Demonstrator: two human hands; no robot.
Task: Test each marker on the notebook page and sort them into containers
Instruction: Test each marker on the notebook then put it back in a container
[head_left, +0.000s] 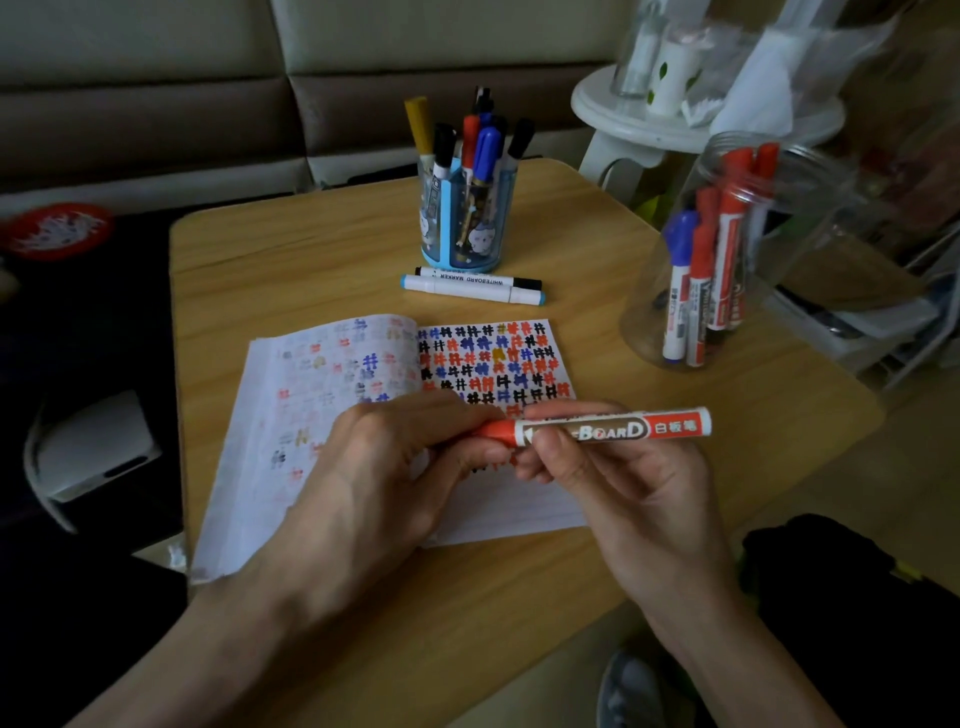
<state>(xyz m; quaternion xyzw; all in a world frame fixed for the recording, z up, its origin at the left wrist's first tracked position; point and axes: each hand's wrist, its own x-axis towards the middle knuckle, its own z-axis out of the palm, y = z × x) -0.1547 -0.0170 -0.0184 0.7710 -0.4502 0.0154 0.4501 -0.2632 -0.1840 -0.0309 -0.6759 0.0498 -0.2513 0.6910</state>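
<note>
Nearest the camera, both hands meet over the lower part of the open notebook (322, 374), which lies on a wooden table (519, 597). The left hand (374, 467) has its fingers curled round the red cap (493, 432) of a red marker (613, 428). The right hand (613, 478) pinches the white barrel just beside the cap, so both hands are clamped on the one pen, which lies level above the page. The cap looks seated or nearly so. I cannot tell whether it is coming off for a test or going back on after one. Beyond the hands, the right-hand page is crowded with rows of small hash marks in red, black and blue, with one or two in yellow. These fill its upper part and leave the lower lines bare, which suggests many tests are already done. Farther on, two white markers lie side by side on the table, one with black ends (478, 278) and one with blue ends (467, 290). They sit just in front of a blue pen holder (467, 228) packed with upright markers. To the right stands a clear jar (737, 249) holding several red markers and a blue one. By my reading the sorting is well along. The red marker in hand, the two loose markers and perhaps some pens in one container are not yet dealt with, though which container receives which I cannot say.
</note>
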